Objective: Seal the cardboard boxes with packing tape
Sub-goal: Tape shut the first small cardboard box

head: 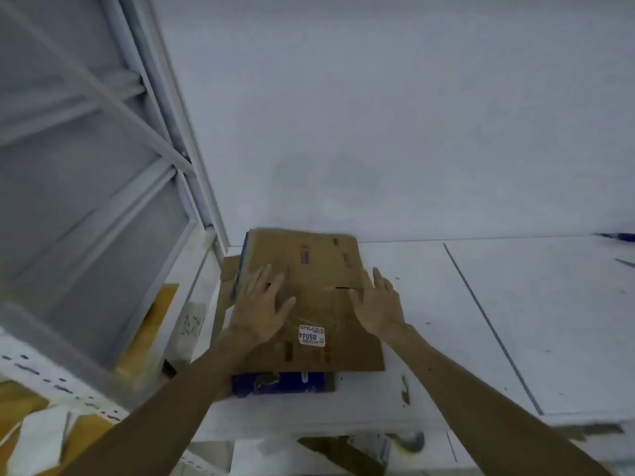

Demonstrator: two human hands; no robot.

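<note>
A brown cardboard box (pixel 319 266) sits on a white table (pixel 481 321) near its left end, top flaps folded down, a white label reading 05044 on the near flap and a blue printed side facing me. My left hand (pixel 259 305) lies flat on the left part of the top, fingers spread and straight. My right hand (pixel 378 304) rests with straight fingers at the right edge of the flaps. I see no tape roll in either hand.
A white metal shelving frame (pixel 103 149) stands to the left, with brown cartons low beside it. Flat cardboard (pixel 228 269) lies under the box's left side. A blue object (pixel 618 237) sits at the table's far right. A white wall is behind.
</note>
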